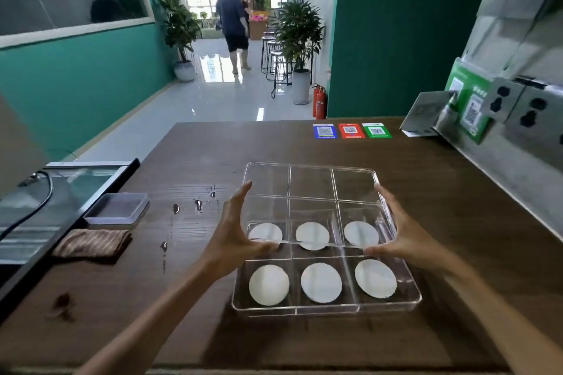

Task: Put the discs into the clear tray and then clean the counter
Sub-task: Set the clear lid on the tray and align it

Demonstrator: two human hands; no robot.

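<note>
A clear divided tray [417, 298] sits on the brown wooden counter [441, 222] in front of me. Three white discs lie in its front row [321, 282], one per compartment. Three more discs [312, 236] lie in the row behind, seen through a clear lid [310, 183]. I hold that lid over the back of the tray, its near edge just above the second row. My left hand [234, 240] grips the lid's left side. My right hand [399, 237] grips its right side.
Water drops [198, 205] and a brown stain [62, 301] mark the counter left of the tray. A folded brown cloth [93, 242] and a small clear box [117, 208] lie at the left edge. QR stickers [352, 131] sit at the back; a socket wall [518, 106] runs along the right.
</note>
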